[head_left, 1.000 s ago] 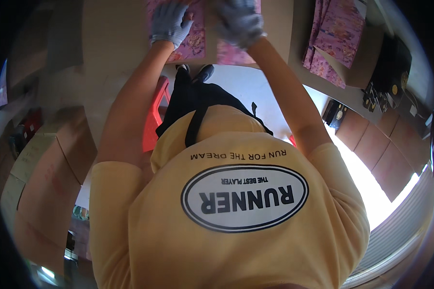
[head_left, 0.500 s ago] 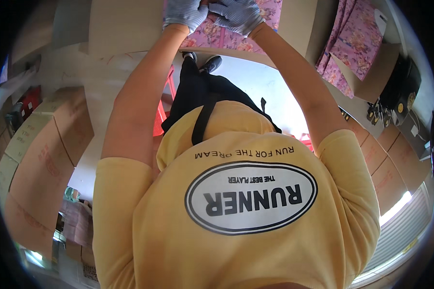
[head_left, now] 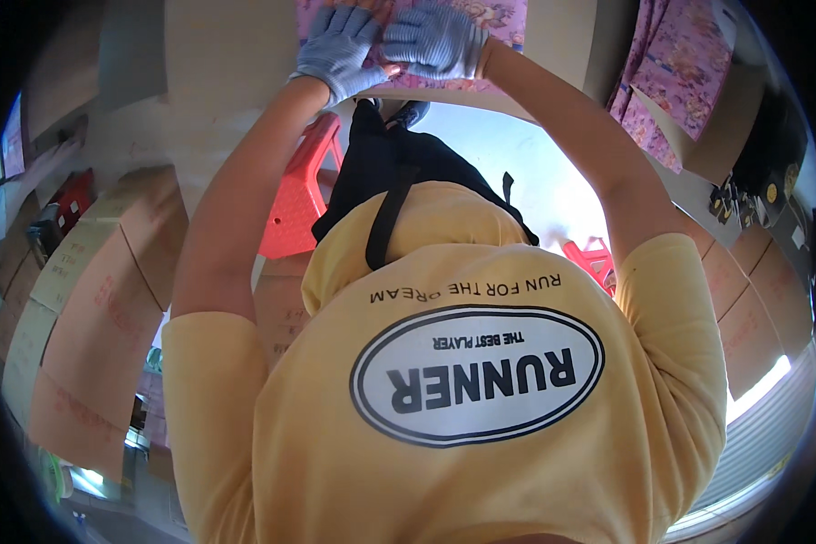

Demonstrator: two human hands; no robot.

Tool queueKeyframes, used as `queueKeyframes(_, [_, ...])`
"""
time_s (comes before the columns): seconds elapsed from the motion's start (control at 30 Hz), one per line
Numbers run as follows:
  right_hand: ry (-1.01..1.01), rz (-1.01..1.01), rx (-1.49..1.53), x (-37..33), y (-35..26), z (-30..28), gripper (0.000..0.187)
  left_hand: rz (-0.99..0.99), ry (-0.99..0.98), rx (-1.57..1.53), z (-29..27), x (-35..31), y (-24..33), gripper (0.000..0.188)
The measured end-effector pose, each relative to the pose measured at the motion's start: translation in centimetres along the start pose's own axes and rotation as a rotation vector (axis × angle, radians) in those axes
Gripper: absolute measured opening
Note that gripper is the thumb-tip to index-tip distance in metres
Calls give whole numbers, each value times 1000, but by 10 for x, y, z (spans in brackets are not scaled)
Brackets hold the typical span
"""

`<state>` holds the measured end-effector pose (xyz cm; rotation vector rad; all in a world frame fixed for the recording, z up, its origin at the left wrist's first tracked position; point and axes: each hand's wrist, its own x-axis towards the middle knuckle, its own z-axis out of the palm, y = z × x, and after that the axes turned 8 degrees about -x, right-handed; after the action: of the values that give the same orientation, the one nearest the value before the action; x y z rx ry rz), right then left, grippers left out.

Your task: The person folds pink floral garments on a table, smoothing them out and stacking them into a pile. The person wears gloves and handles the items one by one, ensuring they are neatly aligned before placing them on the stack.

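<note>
A pink floral sheet [head_left: 508, 13], cloth-like, lies on the work surface at the top of the view, and its far part runs out of the frame. On its left part rests my left hand [head_left: 337, 53] in a grey-blue striped glove, palm down, fingers stretched away from me. My right hand [head_left: 437, 42], gloved the same way, lies flat on the sheet with its fingers pointing left. The hands are close side by side. Bare fingertips show beyond the gloves. Neither hand holds anything that I can see.
Brown board [head_left: 231, 45] borders the sheet on the left. More pink floral material [head_left: 684, 59] hangs at the right, near dark objects [head_left: 771, 154]. Cardboard boxes [head_left: 95, 299] are stacked left, others [head_left: 743, 317] right. A red plastic stool [head_left: 297, 204] stands below the work surface.
Both hands have come nearer to me and flattened on the sheet. The left hand's fingers are now spread out; before, the hands met near the frame's top edge. More of the red stool shows.
</note>
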<state>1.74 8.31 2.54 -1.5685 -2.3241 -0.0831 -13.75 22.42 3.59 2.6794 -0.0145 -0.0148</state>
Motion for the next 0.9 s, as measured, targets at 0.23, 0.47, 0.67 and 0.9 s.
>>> queueKeyframes(0.23, [-70,-48,66,3,-11,-6,19,-45,-65,12,4,1,0,96])
queueKeyframes(0.47, [-16,-76,76,2,-9,-4,11,-2,-5,27,8,-1,-4,95])
queueKeyframes(0.67, [4,-114,23,0,-7,-1,14,-31,-51,-3,6,0,-4,99])
queueKeyframes(0.9, [17,-128,4,1,-7,3,18,-141,-186,25,-2,7,4,104])
